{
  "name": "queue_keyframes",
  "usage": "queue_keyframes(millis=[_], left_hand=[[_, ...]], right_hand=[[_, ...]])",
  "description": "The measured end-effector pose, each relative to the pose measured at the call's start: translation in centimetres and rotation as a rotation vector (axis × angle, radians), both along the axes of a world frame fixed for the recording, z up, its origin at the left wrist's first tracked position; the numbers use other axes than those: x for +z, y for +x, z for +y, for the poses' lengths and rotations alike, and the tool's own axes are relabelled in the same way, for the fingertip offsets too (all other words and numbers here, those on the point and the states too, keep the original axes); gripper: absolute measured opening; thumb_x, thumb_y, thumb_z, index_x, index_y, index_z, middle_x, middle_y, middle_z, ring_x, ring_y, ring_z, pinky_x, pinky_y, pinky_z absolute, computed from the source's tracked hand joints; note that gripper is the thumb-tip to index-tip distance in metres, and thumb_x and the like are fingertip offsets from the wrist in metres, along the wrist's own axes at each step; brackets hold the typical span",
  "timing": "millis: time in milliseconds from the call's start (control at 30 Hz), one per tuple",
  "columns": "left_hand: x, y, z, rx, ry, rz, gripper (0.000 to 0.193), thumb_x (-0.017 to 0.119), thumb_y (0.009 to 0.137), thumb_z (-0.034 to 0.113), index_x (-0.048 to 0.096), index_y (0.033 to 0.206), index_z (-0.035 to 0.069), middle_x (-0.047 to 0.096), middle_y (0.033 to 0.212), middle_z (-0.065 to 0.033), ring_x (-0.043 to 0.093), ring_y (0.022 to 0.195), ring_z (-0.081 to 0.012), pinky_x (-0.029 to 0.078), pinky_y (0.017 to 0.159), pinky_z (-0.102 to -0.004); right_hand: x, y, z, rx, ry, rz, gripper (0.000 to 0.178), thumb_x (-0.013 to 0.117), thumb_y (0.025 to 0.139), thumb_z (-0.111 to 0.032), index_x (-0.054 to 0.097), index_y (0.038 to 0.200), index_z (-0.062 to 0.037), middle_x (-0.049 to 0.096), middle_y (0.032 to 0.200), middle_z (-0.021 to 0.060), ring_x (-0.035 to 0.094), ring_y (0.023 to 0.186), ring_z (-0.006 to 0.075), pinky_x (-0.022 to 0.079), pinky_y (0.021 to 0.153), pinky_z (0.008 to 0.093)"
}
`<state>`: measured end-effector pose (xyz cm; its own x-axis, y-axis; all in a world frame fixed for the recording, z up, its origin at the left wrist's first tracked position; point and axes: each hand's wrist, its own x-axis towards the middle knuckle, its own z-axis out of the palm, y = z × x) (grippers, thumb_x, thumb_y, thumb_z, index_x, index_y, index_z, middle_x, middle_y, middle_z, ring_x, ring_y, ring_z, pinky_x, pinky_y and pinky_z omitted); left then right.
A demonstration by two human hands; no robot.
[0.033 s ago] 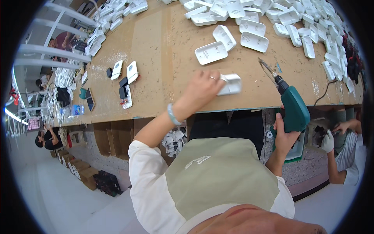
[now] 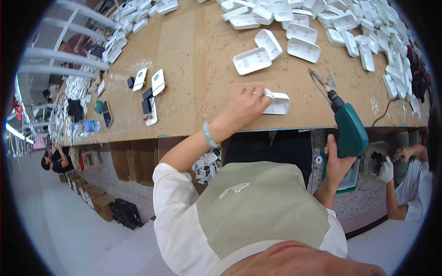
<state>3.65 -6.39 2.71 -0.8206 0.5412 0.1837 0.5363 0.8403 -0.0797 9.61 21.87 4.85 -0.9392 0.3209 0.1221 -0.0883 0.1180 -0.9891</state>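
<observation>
My left hand (image 2: 248,105), with a ring and a pale bracelet, is closed, its fingertips pinched at the left end of a white plastic shell (image 2: 282,104) near the table's front edge. The shell's hollow side faces up. Something small and white shows at the fingertips; whether it is part of the shell I cannot tell. In my right hand (image 2: 339,161) is a green pistol-shaped soldering gun (image 2: 352,131), gripped by its handle. Its metal tip (image 2: 317,79) points up and away over the table, to the right of the shell and apart from it.
Empty white shells (image 2: 252,61) lie beyond my hands, with a large heap (image 2: 363,27) behind at right. Small white devices (image 2: 158,82) with black parts, a phone (image 2: 107,114) and a plastic bottle (image 2: 92,126) are at left. A co-worker's gloved hand (image 2: 386,170) is at far right.
My left hand and the shell have shifted slightly right and nearer, and more of the shell's hollow inside shows. My right hand still holds the soldering gun in much the same place.
</observation>
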Motion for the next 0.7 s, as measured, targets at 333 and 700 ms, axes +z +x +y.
queue_keyframes(millis=[333, 700], left_hand=[[1.3, 3.4, -7.1, 0.639, 0.502, 0.143, 0.05, 0.077, 0.087, 0.031, 0.062, 0.121, -0.001, 0.066, 0.109, -0.0175, 0.063, 0.099, -0.0336, 0.051, 0.086, -0.0425], [-0.5, 2.8, -23.1, 0.845, 0.068, 0.108, 0.036, 0.074, 0.086, 0.028, 0.066, 0.105, -0.001, 0.065, 0.11, -0.0238, 0.059, 0.105, -0.0391, 0.047, 0.088, -0.0499]], right_hand=[[-0.8, 0.5, 2.0, -0.033, 0.076, 0.007, 0.027, 0.064, 0.093, 0.001, 0.063, 0.119, 0.0029, 0.053, 0.07, 0.0004, 0.044, 0.058, 0.006, 0.036, 0.054, 0.0215], [-0.6, -1.7, -0.2, 0.043, 0.048, 0.047, 0.027, 0.064, 0.093, 0.003, 0.062, 0.119, 0.0061, 0.068, 0.105, 0.0071, 0.048, 0.061, 0.0062, 0.039, 0.054, 0.0223]])
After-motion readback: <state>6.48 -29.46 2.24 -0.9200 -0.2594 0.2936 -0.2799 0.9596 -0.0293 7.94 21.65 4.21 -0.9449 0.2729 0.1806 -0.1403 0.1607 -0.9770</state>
